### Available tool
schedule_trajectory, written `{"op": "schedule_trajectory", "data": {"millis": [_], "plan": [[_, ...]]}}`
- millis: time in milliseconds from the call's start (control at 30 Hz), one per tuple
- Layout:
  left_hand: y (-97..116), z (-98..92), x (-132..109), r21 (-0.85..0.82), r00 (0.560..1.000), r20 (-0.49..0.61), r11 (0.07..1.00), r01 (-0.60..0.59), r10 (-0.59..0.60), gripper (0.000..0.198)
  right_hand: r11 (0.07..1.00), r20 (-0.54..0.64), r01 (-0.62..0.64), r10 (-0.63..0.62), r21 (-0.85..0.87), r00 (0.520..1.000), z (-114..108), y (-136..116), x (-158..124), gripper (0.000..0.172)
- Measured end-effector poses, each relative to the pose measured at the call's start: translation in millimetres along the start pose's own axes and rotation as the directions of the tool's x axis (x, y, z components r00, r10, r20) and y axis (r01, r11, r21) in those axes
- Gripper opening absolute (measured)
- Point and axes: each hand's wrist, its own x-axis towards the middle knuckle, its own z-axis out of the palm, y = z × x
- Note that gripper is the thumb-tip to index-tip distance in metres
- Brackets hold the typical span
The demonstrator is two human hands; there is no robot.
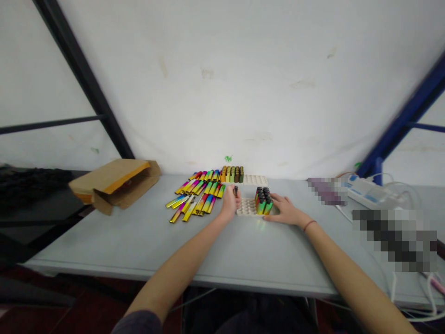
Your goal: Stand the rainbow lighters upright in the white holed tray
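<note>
My left hand [231, 203] is closed around a lighter [236, 190], whose dark top pokes out above the fingers; the fist hides its body. This hand is at the left end of a white holed tray [247, 207]. Several rainbow-coloured lighters with black tops [264, 201] stand upright in rows in the tray's right part. My right hand [283, 211] lies beside them with fingers spread, the thumb by the tray's front right corner. Left of my left hand, many shiny rainbow lighters [189, 208] lie flat in loose rows.
Behind the hands, upright gold-topped pieces [232, 174] stand beside a second white holed tray [255, 179]. An opened brown paper bag [118, 181] lies at the left of the grey table [222, 260]. A power strip [365, 191] with cables and blurred items are at right; a white wall is behind.
</note>
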Motion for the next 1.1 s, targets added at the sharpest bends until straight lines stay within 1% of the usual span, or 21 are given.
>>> {"op": "schedule_trajectory", "data": {"millis": [100, 233, 333, 400, 467, 500, 533, 567, 633, 667, 700, 733, 800, 933, 1033, 1100], "plan": [[2, 2.9, -3, 0.047, 1.0, -0.024, 0.999, 0.018, -0.017, 0.042, 1.0, -0.005, 0.0, 0.0, 0.002, 1.0, 0, 1, 0, 0.095], [3, 2.7, -5, 0.022, 1.0, -0.01, 1.0, -0.015, 0.015, 0.041, 1.0, -0.005, 0.0, 0.0, 0.007, 1.0, 0, 1, 0, 0.095], [2, -0.2, -1, 0.019, 0.999, 0.021, 0.999, -0.03, 0.03, 0.042, 1.0, -0.011, -0.01, 0.01, 0.01, 1.0, 1, 1, -1, 0.096], [1, -2.9, 4, 0.056, 0.998, 0.051, 0.997, -0.046, 0.043, 0.041, 1.0, -0.014, -0.005, 0.005, 0.006, 1.0, 2, 2, 0, 0.094], [-1, -5.9, 8, 0.151, 0.99, 0.084, 0.981, -0.124, 0.113, 0.034, 1.0, -0.008, 0.007, -0.007, 0.0, 1.0, 2, 3, 0, 0.094], [-2, -7.5, 10, 0.218, 0.978, 0.113, 0.956, -0.195, 0.174, 0.029, 1.0, -0.004, 0.01, -0.01, -0.002, 1.0, 2, 3, 0, 0.094], [-3, -9.0, 12, 0.291, 0.957, 0.151, 0.915, -0.281, 0.246, 0.024, 1.0, -0.001, 0.011, -0.011, -0.004, 1.0, 2, 4, 0, 0.095], [-5, -10.3, 14, 0.363, 0.924, 0.198, 0.852, -0.378, 0.326, 0.021, 1.0, 0.0, 0.012, -0.012, -0.007, 1.0, 2, 4, 0, 0.096], [-8, -12.7, 16, 0.481, 0.832, 0.301, 0.679, -0.555, 0.466, 0.018, 1.0, -0.001, 0.014, -0.014, -0.011, 1.0, 2, 5, 1, 0.095], [-9, -13.8, 17, 0.523, 0.788, 0.351, 0.593, -0.613, 0.506, 0.018, 1.0, -0.003, 0.014, -0.014, -0.013, 1.0, 2, 5, 1, 0.095], [-10, -14.7, 17, 0.554, 0.756, 0.394, 0.521, -0.649, 0.523, 0.019, 1.0, -0.003, 0.014, -0.014, -0.016, 1.0, 2, 5, 1, 0.094], [-12, -15.6, 18, 0.576, 0.738, 0.432, 0.47, -0.668, 0.519, 0.022, 1.0, -0.002, 0.016, -0.016, -0.019, 1.0, 2, 6, 1, 0.093], [-15, -17.5, 20, 0.595, 0.73, 0.486, 0.429, -0.679, 0.481, 0.027, 1.0, -0.003, 0.017, -0.017, -0.024, 1.0, 3, 6, 1, 0.091], [-21, -20.3, 24, 0.594, 0.713, 0.549, 0.396, -0.7, 0.437, 0.028, 0.999, -0.01, 0.017, -0.017, -0.028, 1.0, 2, 6, 0, 0.092], [-22, -19.8, 25, 0.602, 0.692, 0.579, 0.347, -0.719, 0.431, 0.027, 1.0, -0.007, 0.008, -0.008, -0.027, 1.0, 1, 4, 0, 0.092], [-22, -17.7, 26, 0.625, 0.692, 0.578, 0.309, -0.716, 0.433, 0.028, 1.0, -0.001, 0.01, -0.01, -0.026, 1.0, 0, 3, -1, 0.093]]}}
